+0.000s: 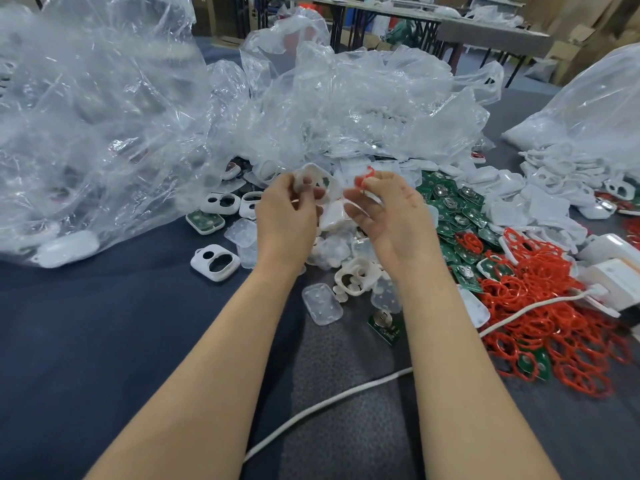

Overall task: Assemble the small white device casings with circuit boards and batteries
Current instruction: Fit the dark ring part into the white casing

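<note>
Plastic bags (363, 109) behind, hands (285, 220) (394, 216) gripping casing (317, 178), red ring (362, 178)

This is a small-parts assembly workshop. The dark-clothed counter (104, 323) carries loose bulk heaps. Green circuit boards (453, 209) and red rubber rings (540, 306) lie toward its right edge, white casings (214, 263) near the middle, and big clear plastic bags (104, 116) along the far side. Behind stand long tables (491, 36) and cardboard boxes (595, 26).
</note>
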A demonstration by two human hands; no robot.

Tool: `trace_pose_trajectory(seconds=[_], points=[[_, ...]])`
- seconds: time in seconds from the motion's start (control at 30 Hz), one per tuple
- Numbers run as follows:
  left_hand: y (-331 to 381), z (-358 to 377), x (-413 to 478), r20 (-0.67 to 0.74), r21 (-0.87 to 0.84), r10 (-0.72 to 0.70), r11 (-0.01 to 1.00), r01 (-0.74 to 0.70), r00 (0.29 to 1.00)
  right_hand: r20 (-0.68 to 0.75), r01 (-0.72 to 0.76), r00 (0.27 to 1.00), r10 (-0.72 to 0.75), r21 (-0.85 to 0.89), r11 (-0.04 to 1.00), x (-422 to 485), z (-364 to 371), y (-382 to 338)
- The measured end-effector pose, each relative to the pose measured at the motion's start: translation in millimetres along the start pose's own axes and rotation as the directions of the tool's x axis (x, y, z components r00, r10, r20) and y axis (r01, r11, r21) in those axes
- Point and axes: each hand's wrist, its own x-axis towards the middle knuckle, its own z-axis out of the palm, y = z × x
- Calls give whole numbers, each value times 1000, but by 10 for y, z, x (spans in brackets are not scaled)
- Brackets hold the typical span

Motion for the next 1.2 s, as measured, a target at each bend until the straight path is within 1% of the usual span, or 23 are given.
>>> trace_pose_trajectory(seconds=[0.03,0.07,0.17,0.2,0.3,0.4,0.47,0.57,0.63,0.8,0.97,1.07,1.13,1.2], points=[[-2,-15,12,-18,-9,-9,1000,9,1000,6,14,1000,-14,8,1000,1,-13,-15],[-6,-21,17,-23,-33,-23,999,22,999,1,41,999,-41,-36,998,3,-20,-13],[18,-20,-6,-5,-144,-83,986,81,997,-52,131,987,-152,-295,947,6,-28,37],[27,-24,-11,1,-158,-90,983,89,996,-71,148,980,-185,-352,924,11,-39,49],[26,-49,-2,20,-110,-79,991,81,997,-73,196,965,-254,-443,875,16,-59,51],[19,-49,13,39,-27,-52,998,53,998,-13,240,954,-301,-571,785,0,-57,36],[14,-49,22,76,28,-19,999,17,997,8,252,947,-322,-640,726,-11,-60,38],[-2,-35,17,157,66,-2,998,-9,988,27,259,943,-331,-684,682,-15,-67,36],[-7,-20,7,166,78,-8,997,-5,986,47,272,941,-335,-694,666,-13,-68,40],[12,-8,12,105,85,8,996,-17,994,85,325,916,-393,-733,598,-9,-42,74],[18,-21,1,22,91,-3,996,1,1000,31,364,867,-497,-722,589,-10,-57,50],[23,-17,-20,17,104,21,994,-23,1000,73,387,866,-495,-726,569,-6,-13,93],[23,-3,-33,21,119,41,992,-44,999,130,407,857,-499,-763,502,-19,33,151],[29,4,-35,38,93,25,995,-29,999,168,425,834,-525,-802,419,-20,42,191]])
